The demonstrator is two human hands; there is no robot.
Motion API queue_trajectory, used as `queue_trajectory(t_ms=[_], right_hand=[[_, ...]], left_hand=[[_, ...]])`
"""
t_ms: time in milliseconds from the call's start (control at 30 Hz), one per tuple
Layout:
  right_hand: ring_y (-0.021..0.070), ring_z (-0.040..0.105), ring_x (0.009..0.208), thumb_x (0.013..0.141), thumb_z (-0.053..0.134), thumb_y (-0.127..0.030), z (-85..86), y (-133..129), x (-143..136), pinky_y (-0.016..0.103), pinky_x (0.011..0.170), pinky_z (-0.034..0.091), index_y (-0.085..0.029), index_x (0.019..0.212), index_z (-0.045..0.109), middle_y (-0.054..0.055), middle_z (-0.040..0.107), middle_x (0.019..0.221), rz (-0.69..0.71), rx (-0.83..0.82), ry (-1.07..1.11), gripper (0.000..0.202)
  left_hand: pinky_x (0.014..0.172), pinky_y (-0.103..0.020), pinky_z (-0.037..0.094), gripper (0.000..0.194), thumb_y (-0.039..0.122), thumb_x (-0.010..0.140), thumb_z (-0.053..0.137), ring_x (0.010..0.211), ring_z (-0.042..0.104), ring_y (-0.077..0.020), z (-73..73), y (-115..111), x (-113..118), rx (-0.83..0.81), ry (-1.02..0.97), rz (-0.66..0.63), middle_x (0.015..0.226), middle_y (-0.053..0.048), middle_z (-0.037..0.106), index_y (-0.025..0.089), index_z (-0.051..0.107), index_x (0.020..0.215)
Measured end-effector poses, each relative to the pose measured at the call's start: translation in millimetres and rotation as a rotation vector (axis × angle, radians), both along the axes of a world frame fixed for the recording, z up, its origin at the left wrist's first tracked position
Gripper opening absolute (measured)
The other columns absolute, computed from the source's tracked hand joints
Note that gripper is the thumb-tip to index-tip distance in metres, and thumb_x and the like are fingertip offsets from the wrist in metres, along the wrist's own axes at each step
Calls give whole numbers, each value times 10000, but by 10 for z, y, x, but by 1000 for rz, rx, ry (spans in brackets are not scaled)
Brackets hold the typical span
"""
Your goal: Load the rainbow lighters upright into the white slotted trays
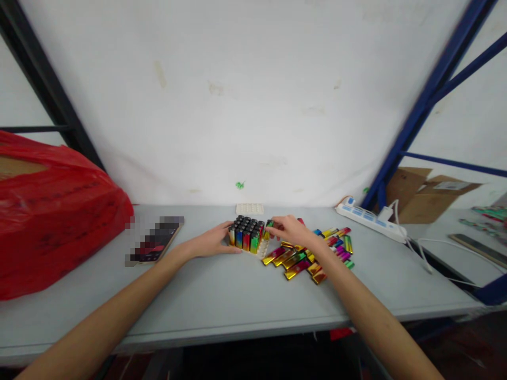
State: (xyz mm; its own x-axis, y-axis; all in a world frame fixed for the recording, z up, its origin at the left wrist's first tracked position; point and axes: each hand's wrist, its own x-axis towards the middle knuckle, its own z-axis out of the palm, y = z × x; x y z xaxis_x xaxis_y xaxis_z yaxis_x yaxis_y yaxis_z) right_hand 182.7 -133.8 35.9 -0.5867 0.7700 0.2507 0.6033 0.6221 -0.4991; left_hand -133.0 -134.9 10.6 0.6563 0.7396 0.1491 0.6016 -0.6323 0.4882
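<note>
1. Two bare forearms reach out over the pale grey tabletop (222, 301), converging on a cluster of bright metallic lighters at its far middle.
2. A loose pile of lighters (309, 256) lies flat and jumbled just under the right wrist, within easy reach of that hand.
3. The left hand (212, 241) rests against the near-left side of a white tray (262, 252) packed with upright lighters (246, 234), its fingers loosely curled along the block as though steadying it.
4. The right hand (291, 230) hovers at the tray's right edge, fingers narrowed in a pinch on a single green-topped lighter (270, 224), held upright beside the filled rows.
5. A spare empty tray (249, 209) sits behind, against the white wall.
6. To the sides: a phone (156, 245), a red plastic bag (51, 211), a power strip (370, 217).
</note>
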Motion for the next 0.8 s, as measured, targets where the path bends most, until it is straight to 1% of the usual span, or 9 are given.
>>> queue_trajectory(t_ms=[133,300,433,533,667,800], right_hand=[[181,677,663,1043,585,-558,-4,2,14,271,659,431,-201,744,611,62,785,772,4,13,-18,466],[166,592,607,1031,630,-536,-20,27,28,275,617,359,-200,735,637,46,712,682,-48,127,-109,448],[175,609,652,1039,651,-433,-30,30,-6,281,633,355,-199,785,662,58,723,727,-110,163,-161,346],[192,639,690,1045,644,-376,-12,7,-34,288,655,371,-199,820,670,77,743,772,-115,182,-216,287],[222,668,730,1044,642,-410,-16,-21,-62,299,667,389,-199,852,694,97,749,791,-122,185,-306,290],[223,679,755,1009,690,-481,-59,-17,-62,291,675,408,-205,877,723,86,751,804,-101,135,-291,308]], left_hand=[[1281,-429,366,779,704,862,765,1435,541,-356,-6,4,-3,-4,14,4,1587,-113,558,213,637,1452],[1293,-442,345,717,693,872,762,1434,540,-355,6,1,0,8,5,-9,1587,-108,560,219,678,1404],[1287,-447,354,706,702,871,757,1422,550,-355,-1,9,-4,11,2,-13,1575,-102,574,230,687,1392],[1276,-443,373,724,697,867,765,1402,568,-352,-8,12,-7,16,-11,-17,1556,-102,590,233,669,1414],[1265,-437,391,772,696,866,771,1396,573,-352,-5,5,-4,17,-19,-5,1539,-109,601,226,630,1463],[1275,-443,377,735,703,867,763,1397,571,-358,0,3,-1,17,-8,-8,1543,-106,598,224,665,1415]])
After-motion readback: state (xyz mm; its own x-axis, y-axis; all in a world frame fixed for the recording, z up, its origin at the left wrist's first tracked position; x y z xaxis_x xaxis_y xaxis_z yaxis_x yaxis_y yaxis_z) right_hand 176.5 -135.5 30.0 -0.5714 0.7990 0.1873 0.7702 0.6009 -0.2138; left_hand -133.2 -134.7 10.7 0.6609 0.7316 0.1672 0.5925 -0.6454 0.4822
